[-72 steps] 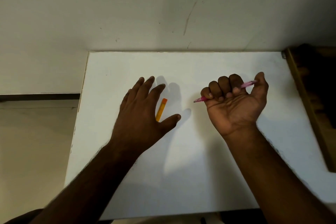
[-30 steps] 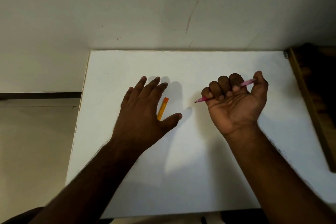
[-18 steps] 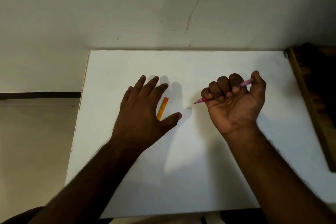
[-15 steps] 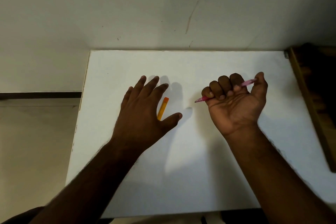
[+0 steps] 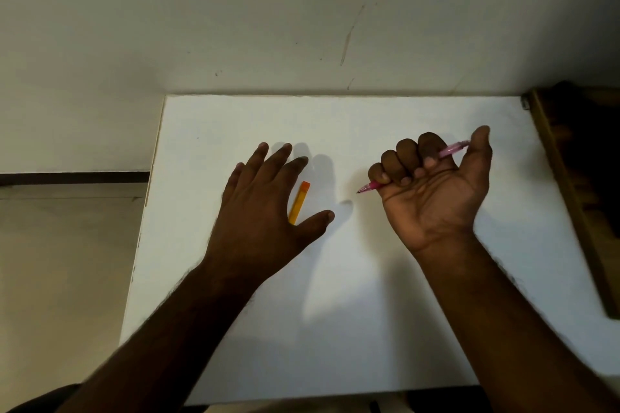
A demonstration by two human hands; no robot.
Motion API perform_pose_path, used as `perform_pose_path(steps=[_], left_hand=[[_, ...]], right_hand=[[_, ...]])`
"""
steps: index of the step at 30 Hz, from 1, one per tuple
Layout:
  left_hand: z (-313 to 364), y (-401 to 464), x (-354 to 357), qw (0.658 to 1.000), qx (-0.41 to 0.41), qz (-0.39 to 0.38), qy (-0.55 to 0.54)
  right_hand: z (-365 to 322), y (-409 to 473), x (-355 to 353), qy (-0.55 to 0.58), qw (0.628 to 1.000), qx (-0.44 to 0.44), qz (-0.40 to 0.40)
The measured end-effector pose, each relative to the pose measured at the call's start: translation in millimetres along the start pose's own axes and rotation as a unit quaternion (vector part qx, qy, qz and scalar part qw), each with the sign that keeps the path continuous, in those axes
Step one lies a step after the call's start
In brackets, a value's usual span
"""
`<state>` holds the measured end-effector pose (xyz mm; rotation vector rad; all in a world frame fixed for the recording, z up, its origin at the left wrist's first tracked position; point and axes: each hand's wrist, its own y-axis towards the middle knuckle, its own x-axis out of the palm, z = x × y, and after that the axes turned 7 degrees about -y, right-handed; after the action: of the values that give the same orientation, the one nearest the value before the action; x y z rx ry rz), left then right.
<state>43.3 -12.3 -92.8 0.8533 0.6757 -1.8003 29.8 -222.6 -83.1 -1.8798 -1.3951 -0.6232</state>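
Where the head camera looks down on the white table (image 5: pixel 369 312), both forearms reach in from the near edge and the two hands sit side by side near the middle of the top, well apart from each other. The left hand (image 5: pixel 265 208) is turned palm down with its fingers straight and fanned and the thumb stuck out to the right. It grips nothing, and whether it rests on the table or hangs just over it cannot be told, though its shadow falls on the white just to the right. A short orange stick (image 5: pixel 299 202) lies flat on the table in the gap between that hand's forefinger and thumb, slanted with its far end leaning right and its near end at the web of the thumb — touching the hand or not, the view does not settle. The right hand (image 5: pixel 432 198) is turned palm up, its four fingers curled down into the palm around a pink pen (image 5: pixel 451 149), thumb raised. The pen crosses the fist at a slant — its tip sticks out on the left, its far end by the thumb. Behind the table stands a pale, scuffed wall (image 5: pixel 235 10), and a dark wooden frame (image 5: pixel 570 198) runs along the table's right edge.
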Motion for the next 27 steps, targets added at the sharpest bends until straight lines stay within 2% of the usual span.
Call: perform_pose_path(steps=[10,27], left_hand=[[1.1,-0.6,-0.9,1.0,0.001,-0.002,0.001],[3.5,-1.8,-2.3,1.0,0.015,0.004,0.01]], right_hand=[[0.6,-1.4,6.1,-0.078,0.997,-0.003,-0.014],[-3.5,-7.0,25.7,-0.107,0.993,-0.031,-0.032]])
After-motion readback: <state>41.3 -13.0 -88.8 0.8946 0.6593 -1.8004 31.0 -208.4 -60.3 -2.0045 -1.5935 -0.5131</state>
